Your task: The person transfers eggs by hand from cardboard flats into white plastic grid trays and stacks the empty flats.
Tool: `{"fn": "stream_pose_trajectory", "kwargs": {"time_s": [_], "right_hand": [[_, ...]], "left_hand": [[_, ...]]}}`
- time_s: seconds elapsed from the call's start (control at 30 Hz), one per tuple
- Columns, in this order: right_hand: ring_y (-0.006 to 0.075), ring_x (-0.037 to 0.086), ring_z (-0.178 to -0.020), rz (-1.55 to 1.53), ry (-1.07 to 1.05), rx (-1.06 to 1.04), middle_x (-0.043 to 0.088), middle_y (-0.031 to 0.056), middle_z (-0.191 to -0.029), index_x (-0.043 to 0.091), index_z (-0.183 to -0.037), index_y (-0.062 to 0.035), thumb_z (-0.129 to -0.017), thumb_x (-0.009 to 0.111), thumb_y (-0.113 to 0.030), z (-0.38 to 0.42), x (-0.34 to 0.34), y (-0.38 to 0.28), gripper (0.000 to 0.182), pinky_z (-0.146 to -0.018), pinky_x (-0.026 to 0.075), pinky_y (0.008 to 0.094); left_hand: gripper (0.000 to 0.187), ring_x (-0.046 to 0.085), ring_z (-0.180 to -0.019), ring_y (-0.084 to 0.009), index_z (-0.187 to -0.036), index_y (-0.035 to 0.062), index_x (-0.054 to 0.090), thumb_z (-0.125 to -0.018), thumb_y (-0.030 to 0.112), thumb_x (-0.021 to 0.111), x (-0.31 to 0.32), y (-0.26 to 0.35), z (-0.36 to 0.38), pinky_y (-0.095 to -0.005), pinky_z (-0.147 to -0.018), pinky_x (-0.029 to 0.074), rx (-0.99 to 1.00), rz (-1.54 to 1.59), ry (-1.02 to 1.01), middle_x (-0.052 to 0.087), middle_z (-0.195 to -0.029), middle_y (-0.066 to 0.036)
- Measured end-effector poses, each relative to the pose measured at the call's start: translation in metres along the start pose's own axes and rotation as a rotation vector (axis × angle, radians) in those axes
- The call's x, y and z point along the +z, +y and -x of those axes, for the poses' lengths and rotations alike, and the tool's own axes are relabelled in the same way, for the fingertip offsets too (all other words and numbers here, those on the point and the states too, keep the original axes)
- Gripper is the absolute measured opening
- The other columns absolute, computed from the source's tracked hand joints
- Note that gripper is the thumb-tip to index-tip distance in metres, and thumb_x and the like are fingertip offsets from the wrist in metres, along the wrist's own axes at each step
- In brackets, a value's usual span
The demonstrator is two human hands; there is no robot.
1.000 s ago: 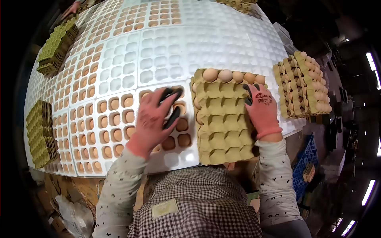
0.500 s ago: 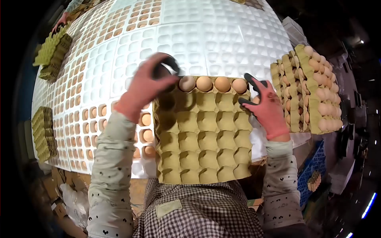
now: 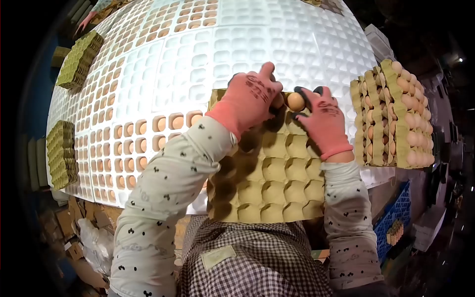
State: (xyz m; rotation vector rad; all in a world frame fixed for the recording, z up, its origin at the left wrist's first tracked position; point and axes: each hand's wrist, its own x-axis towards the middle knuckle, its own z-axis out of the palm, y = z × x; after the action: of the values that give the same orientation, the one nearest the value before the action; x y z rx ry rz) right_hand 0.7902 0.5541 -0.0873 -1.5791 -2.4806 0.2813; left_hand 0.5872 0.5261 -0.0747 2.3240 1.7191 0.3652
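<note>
- Nearest, at 6 o'clock, a checked apron (image 3: pixel 247 267) and two dotted sleeves; in front of them lies one yellow-green egg tray (image 3: pixel 267 183), its near cups all bare.
- At the tray's far edge both gloved hands meet. The right hand (image 3: pixel 324 123) pinches one egg (image 3: pixel 296 101) between dark fingertips, closed on it. The left hand (image 3: pixel 250 96) is curled over the same row, touching a second egg that barely shows; whether it grips that egg I cannot tell.
- Risk, as I judge it: the hands crowd each other, so a knock could crack the pinched egg, or it could slip and roll into the bare cups.
- At 3 o'clock, one stack of filled trays (image 3: pixel 391 119), tilted on the table's edge, looks liable to slide.
- At 9 to 11 o'clock, two stacks of empty trays (image 3: pixel 62 153).
- Beyond, the white foam grid (image 3: pixel 277 44), partly filled on its left; those eggs are too many to count. Another person's hand (image 3: pixel 89 21) shows at 11 o'clock.
</note>
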Motion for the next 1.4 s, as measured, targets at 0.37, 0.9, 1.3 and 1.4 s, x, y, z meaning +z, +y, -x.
{"fn": "stream_pose_trajectory", "kwargs": {"time_s": [0.37, 0.9, 1.3, 1.4], "right_hand": [[0.031, 0.059, -0.115, -0.732, -0.168, -0.211, 0.056, 0.0155, -0.123, 0.063, -0.12, -0.0019, -0.063, 0.083, -0.018, 0.112, -0.019, -0.145, 0.063, -0.096, 0.05, 0.0406], [0.0261, 0.053, -0.103, 0.187, -0.138, -0.411, 0.057, 0.0052, -0.108, 0.062, -0.12, -0.0139, -0.076, 0.078, -0.025, 0.185, 0.11, -0.272, 0.048, -0.089, 0.044, 0.0413], [0.0389, 0.038, -0.135, 0.212, 0.111, 0.181, 0.037, 0.025, -0.148, 0.05, -0.139, -0.0105, -0.061, 0.088, -0.034, 0.19, 0.061, -0.22, 0.09, -0.111, 0.028, 0.0508], [0.0414, 0.039, -0.131, 0.266, 0.067, -0.22, 0.039, 0.023, -0.146, 0.058, -0.129, -0.0127, -0.055, 0.088, -0.019, 0.207, 0.02, -0.268, 0.08, -0.111, 0.029, 0.0546]], "left_hand": [[0.054, 0.064, -0.081, -0.0137, -0.13, 0.0008, 0.057, -0.089, 0.035, 0.065, -0.057, -0.105, 0.272, -0.0264, -0.067, 0.052, -0.519, 1.287, -0.039, 0.066, -0.102, -0.008], [0.052, 0.055, -0.11, -0.0361, -0.129, 0.0093, 0.057, -0.08, 0.019, 0.072, 0.01, -0.172, 0.46, -0.0464, -0.094, 0.045, -0.398, 0.009, 0.343, 0.053, -0.125, -0.017], [0.066, 0.036, -0.137, -0.0389, -0.139, 0.0114, 0.051, -0.077, 0.012, 0.076, 0.023, -0.186, 0.474, -0.0476, -0.116, 0.029, -0.382, 0.538, 0.352, 0.041, -0.145, -0.02], [0.056, 0.043, -0.135, -0.0266, -0.143, 0.0097, 0.048, -0.091, 0.017, 0.069, -0.001, -0.187, 0.444, -0.0378, -0.113, 0.034, -0.446, 1.243, 0.462, 0.046, -0.144, -0.015]]}}
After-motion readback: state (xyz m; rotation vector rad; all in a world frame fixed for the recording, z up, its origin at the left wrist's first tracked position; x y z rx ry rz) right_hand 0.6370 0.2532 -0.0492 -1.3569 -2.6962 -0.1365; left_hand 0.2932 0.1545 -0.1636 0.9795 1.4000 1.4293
